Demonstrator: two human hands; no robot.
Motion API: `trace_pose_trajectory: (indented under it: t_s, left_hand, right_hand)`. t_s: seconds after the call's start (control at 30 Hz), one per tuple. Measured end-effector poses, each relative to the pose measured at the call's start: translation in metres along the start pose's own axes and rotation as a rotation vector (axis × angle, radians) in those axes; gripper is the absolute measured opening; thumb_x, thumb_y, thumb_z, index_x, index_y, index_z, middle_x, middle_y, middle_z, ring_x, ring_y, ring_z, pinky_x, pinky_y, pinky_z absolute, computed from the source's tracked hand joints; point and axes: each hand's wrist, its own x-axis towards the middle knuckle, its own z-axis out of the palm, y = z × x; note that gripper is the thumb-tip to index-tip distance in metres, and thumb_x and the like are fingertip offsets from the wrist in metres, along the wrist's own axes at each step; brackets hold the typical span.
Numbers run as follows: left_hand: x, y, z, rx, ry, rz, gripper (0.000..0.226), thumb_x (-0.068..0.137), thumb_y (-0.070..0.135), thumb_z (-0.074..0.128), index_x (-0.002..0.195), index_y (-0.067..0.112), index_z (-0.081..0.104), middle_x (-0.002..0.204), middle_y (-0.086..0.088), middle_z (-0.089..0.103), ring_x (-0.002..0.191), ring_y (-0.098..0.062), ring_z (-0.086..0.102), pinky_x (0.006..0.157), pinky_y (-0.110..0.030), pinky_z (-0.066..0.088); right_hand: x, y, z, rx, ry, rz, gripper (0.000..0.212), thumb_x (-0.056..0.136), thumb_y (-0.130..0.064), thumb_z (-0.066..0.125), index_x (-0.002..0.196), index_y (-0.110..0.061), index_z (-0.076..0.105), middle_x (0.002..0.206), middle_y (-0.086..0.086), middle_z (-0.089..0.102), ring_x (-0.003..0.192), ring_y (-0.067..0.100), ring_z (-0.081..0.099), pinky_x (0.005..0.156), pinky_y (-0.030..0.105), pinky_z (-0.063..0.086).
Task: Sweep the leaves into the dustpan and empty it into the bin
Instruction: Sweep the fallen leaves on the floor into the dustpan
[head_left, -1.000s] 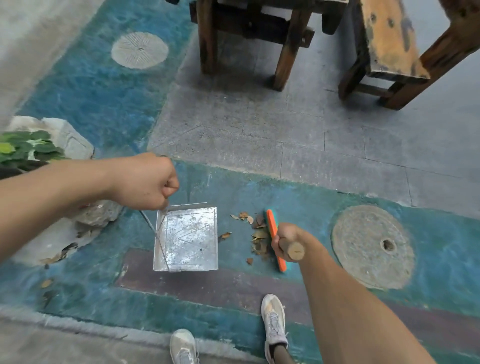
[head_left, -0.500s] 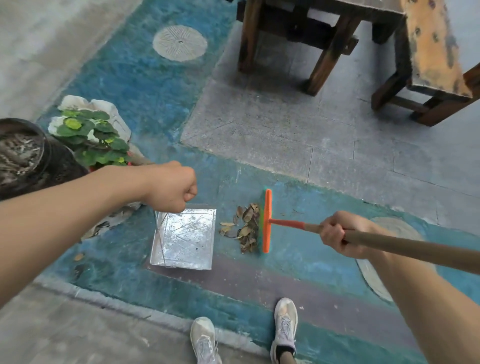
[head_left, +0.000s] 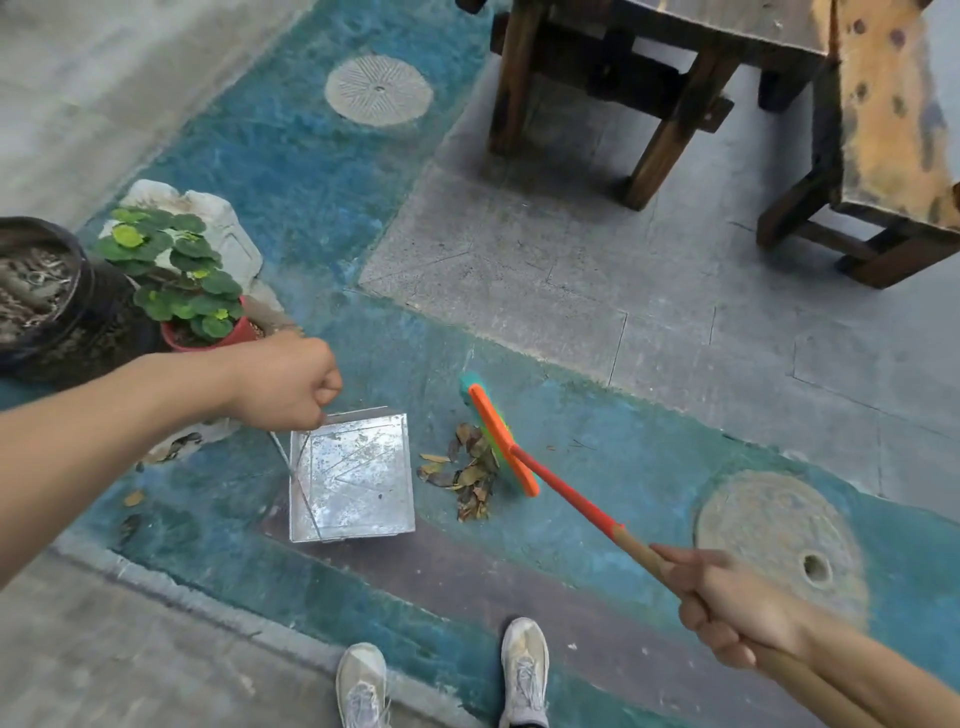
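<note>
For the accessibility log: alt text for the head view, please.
A pile of dry leaves lies between a metal dustpan, held by its wire handle in the left hand, and an orange broom gripped by the right hand. A potted plant stands at left.

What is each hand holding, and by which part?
Left hand grips the wire handle of the dustpan at its top; right hand grips the wooden shaft of the broom.

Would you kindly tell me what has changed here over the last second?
The right hand, gripping the broom handle, pulled back rightward; the broom head swung to a slant, gathering the scattered leaves into a tighter pile beside the dustpan. The dustpan stays grounded and empty, its wire handle still gripped by the left hand.
</note>
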Motion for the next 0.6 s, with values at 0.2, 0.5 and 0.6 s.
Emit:
trace_pose_trajectory:
  t_s: [0.2,0.5,0.6]
  left_hand:
    - [0.014,0.038,-0.007,-0.101,0.03,-0.127,0.048,0.075,0.014,0.069,0.053,0.014,0.026,0.048,0.001,0.02,0.054,-0.015,0.018,0.046,-0.024,0.025]
    - [0.023,0.08,-0.022,-0.191,0.081,-0.191,0.052,0.074,0.015,0.072,0.052,0.014,0.025,0.049,0.001,0.017,0.052,-0.015,0.018,0.046,-0.025,0.023]
    - [0.025,0.087,-0.019,-0.266,0.101,-0.198,0.055,0.074,0.013,0.074,0.052,0.015,0.024,0.051,0.002,0.016,0.053,-0.015,0.017,0.047,-0.026,0.021]
  right_hand:
    - [-0.005,0.012,-0.037,-0.048,-0.086,-0.064,0.034,0.101,-0.023,0.045,0.118,-0.049,0.059,0.054,0.007,0.045,0.036,0.014,0.032,0.033,0.017,0.029]
    - [-0.002,-0.008,-0.097,-0.123,-0.201,-0.094,0.038,0.103,-0.023,0.042,0.123,-0.048,0.062,0.059,0.005,0.052,0.037,0.015,0.026,0.031,0.018,0.028]
    - [0.016,-0.017,-0.11,-0.299,-0.023,-0.162,0.04,0.103,-0.025,0.041,0.138,-0.042,0.044,0.055,0.006,0.044,0.032,0.016,0.033,0.03,0.018,0.03]
